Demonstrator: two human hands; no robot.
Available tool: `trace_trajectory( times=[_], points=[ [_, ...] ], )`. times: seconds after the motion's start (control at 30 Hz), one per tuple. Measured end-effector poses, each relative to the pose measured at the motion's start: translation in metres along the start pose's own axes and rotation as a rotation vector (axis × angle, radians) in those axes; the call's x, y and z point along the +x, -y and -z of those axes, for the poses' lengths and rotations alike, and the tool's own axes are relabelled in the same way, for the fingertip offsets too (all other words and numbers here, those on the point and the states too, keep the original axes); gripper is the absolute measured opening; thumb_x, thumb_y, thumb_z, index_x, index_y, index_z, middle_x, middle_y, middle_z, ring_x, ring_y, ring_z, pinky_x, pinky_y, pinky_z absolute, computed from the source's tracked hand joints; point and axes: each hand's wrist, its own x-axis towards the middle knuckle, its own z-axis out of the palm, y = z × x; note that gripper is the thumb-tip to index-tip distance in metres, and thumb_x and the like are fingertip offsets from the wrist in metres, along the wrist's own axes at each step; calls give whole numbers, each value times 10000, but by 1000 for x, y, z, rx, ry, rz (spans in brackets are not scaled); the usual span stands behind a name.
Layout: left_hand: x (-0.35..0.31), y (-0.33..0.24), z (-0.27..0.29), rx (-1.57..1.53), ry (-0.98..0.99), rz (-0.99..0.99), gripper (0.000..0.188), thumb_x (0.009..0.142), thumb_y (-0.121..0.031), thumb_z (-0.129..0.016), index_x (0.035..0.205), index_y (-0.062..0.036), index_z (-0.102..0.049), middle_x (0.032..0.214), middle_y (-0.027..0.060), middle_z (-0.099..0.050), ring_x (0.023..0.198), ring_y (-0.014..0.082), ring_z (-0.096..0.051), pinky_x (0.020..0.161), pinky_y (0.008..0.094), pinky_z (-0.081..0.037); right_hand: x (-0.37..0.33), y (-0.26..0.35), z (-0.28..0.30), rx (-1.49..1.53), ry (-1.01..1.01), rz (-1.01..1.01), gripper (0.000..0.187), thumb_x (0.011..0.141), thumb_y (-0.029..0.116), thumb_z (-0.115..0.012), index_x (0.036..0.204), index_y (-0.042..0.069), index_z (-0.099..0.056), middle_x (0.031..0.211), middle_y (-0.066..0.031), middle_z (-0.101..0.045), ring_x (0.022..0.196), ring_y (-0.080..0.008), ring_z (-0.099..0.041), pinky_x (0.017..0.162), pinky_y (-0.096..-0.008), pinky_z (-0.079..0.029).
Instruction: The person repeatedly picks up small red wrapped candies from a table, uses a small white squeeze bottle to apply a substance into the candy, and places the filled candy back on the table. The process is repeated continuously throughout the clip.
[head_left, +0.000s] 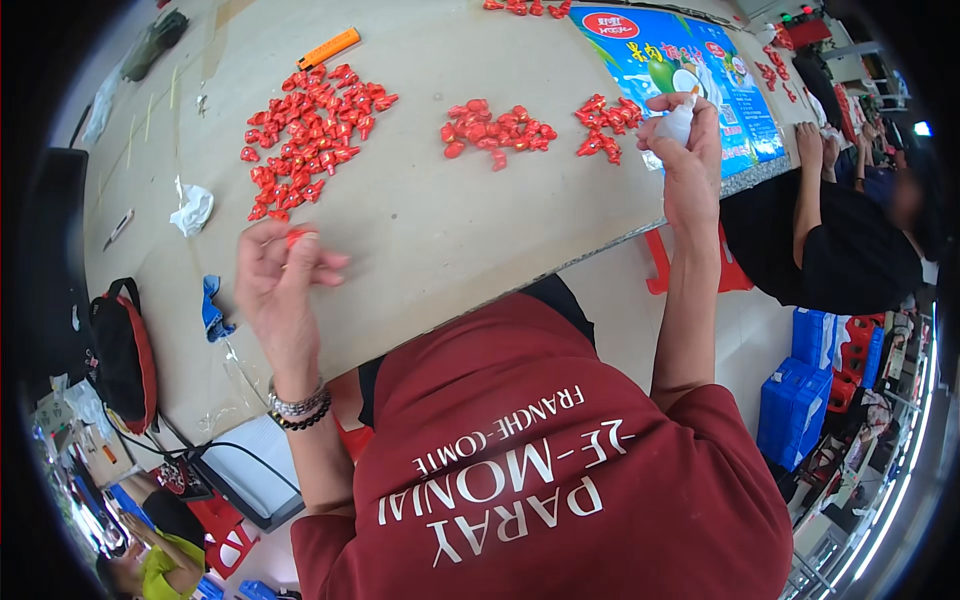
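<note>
My left hand [283, 280] is at the near end of a large heap of small shiny red pieces [310, 135]. Its thumb and fingers pinch one small red piece [299, 235], mostly covered by the fingertips. Out to the right, my right hand [692, 150] is raised over the table, wrapped around a small white squeeze bottle [677, 123] with an orange tip. Between my hands lies a smaller red cluster [495, 130], and another group of red pieces [603, 125] is just left of the bottle. What the red pieces depict is too small to make out.
A slim orange tool [328, 48] lies beyond the large heap. Beneath my right hand spreads a blue printed sheet [752, 110]. At left are crumpled white tissue [192, 210], a blue cloth scrap [214, 310] and a black-and-red bag [125, 350]. A co-worker in black [850, 240] sits at right.
</note>
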Motion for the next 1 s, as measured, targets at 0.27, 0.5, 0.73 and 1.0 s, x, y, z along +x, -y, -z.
trace_trajectory(
  times=[0.27, 0.5, 0.73, 1.0],
  points=[
    [-18, 10, -31, -570, 290, 305, 278, 924, -143, -576, 1165, -15, -524, 923, 50, -599, 673, 123, -569, 549, 201, -428, -46, 24, -69, -120, 338, 70, 314, 824, 8, -596, 1124, -8, -506, 1062, -83, -524, 845, -144, -587, 725, -267, -487],
    [-25, 16, -36, -741, 344, 413, 263, 910, -182, -606, 1124, -40, -548, 908, 32, -576, 699, 111, -500, 567, 212, -373, -68, 40, -89, 12, 338, 94, 361, 707, -64, -687, 1054, -1, -610, 1005, -87, -597, 879, -172, -614, 794, -279, -492],
    [-30, 20, -41, -797, 364, 388, 224, 904, -197, -616, 1068, -90, -509, 917, 38, -577, 685, 118, -515, 560, 216, -381, -69, 40, -90, 22, 357, 365, 321, 676, -140, -689, 961, -9, -620, 1002, -146, -658, 914, -200, -638, 757, -296, -524],
    [-30, 23, -44, -807, 362, 359, 193, 928, -190, -580, 1072, -89, -499, 908, 28, -583, 660, 119, -519, 557, 221, -386, -77, 43, -98, -169, 374, 554, 310, 633, -158, -654, 903, -6, -657, 920, -135, -686, 801, -229, -652, 673, -299, -529]
  ],
)
